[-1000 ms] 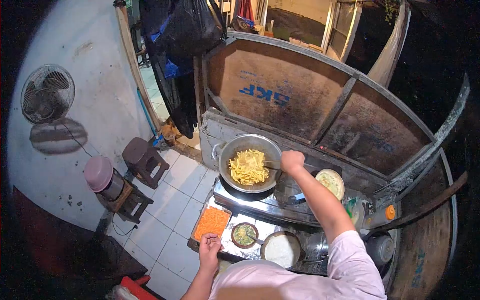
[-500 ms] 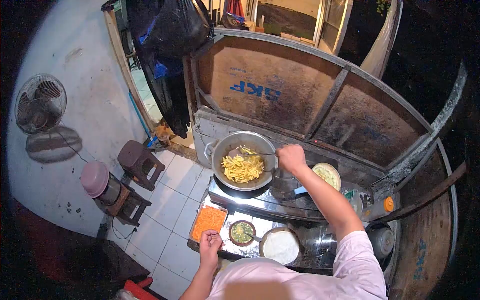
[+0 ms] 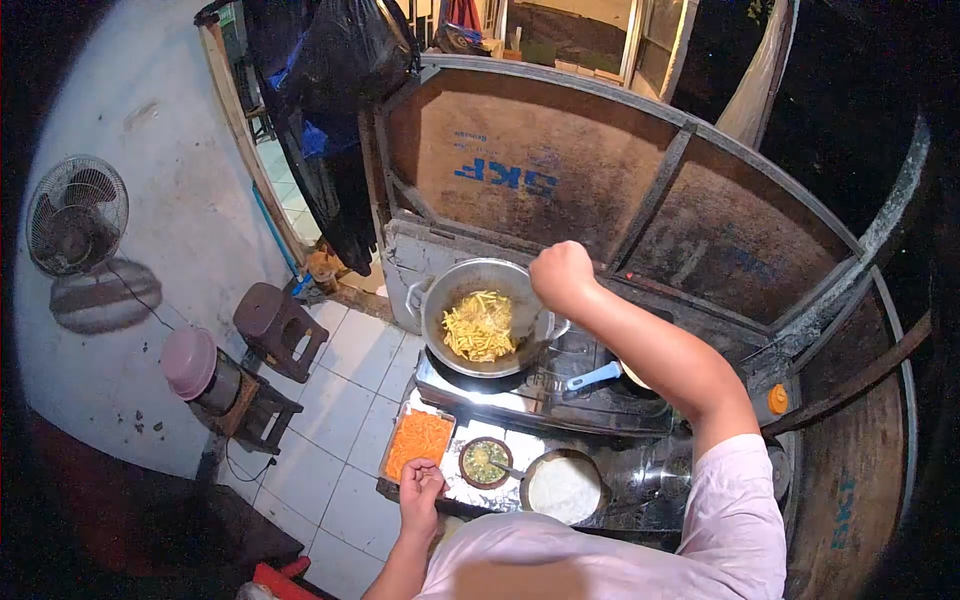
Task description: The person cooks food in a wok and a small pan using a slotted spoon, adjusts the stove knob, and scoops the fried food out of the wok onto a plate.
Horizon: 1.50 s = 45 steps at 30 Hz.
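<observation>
My right hand (image 3: 563, 277) is closed in a fist above the right rim of a metal wok (image 3: 428, 330). It grips a spatula, whose thin handle is now mostly hidden behind the hand. Inside the wok lies a heap of yellow, strip-like food (image 3: 478, 328). My left hand (image 3: 421, 486) is low at the near edge of a tray of shredded orange food (image 3: 420, 437), its fingers curled with nothing visible in them. Beside it stand a brown bowl of chopped green mixture (image 3: 485, 463) with a utensil in it, and a round pan with a white layer (image 3: 564, 490).
The wok sits on a shiny stove (image 3: 470, 385). A blue-handled pan (image 3: 595, 377) is partly behind my right arm. Wooden boards (image 3: 530, 150) wall off the far side. Stools (image 3: 275, 325) and a wall fan (image 3: 77, 215) are at left; an orange-capped container (image 3: 778, 400) is at right.
My right hand has risen and moved slightly left, away from me. The spatula handle has gone from view, and the yellow strips have shifted in the wok. My left hand has hardly moved.
</observation>
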Available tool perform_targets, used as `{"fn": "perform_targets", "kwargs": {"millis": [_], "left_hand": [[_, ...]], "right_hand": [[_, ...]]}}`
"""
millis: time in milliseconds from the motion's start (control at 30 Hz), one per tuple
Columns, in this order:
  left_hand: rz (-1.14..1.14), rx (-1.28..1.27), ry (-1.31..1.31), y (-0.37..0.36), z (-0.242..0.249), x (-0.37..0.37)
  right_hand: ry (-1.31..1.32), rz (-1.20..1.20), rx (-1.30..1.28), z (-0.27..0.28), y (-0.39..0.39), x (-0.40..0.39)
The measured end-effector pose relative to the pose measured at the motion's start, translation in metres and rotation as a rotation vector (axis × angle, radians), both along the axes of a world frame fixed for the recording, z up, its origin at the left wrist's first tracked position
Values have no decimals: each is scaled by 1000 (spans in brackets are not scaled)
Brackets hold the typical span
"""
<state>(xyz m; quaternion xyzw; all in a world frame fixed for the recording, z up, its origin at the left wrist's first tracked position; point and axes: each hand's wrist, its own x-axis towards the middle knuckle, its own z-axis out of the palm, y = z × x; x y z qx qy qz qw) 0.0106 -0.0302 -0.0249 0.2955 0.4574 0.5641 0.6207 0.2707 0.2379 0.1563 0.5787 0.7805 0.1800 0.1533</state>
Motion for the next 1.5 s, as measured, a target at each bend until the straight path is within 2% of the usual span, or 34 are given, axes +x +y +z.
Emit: {"fn": "perform_targets", "kwargs": {"millis": [67, 133, 167, 267, 367, 500, 567, 700, 800, 967, 1367, 1500], "left_hand": [[12, -5, 16, -1, -1, -2], [35, 29, -2, -3, -6, -5], [37, 29, -2, -3, -4, -6], [57, -3, 23, -5, 1, -10], [79, 15, 2, -6, -1, -15], [77, 24, -2, -5, -4, -16], [67, 25, -18, -4, -6, -15], [43, 26, -42, -2, -4, -10], [46, 11, -40, -2, 1, -6], [47, -6, -20, -1, 8, 1], [20, 22, -21, 2, 1, 3], [23, 17, -16, 3, 1, 4]], "right_hand": [[-56, -33, -54, 0, 14, -14], [-162, -174, -215, -8, 32, -24], [-232, -141, -236, -30, 51, -22], [-198, -152, -260, -46, 44, -27], [11, -296, -337, -67, 24, -21], [152, -348, -382, -103, 4, 7], [354, -391, -232, -118, 4, 23], [362, -397, -217, -111, 5, 41], [326, -353, -133, -101, 5, 46], [261, -76, 70, -71, -12, 31], [171, 290, 236, -47, -51, 2], [136, 260, 200, -18, -52, 3]]}}
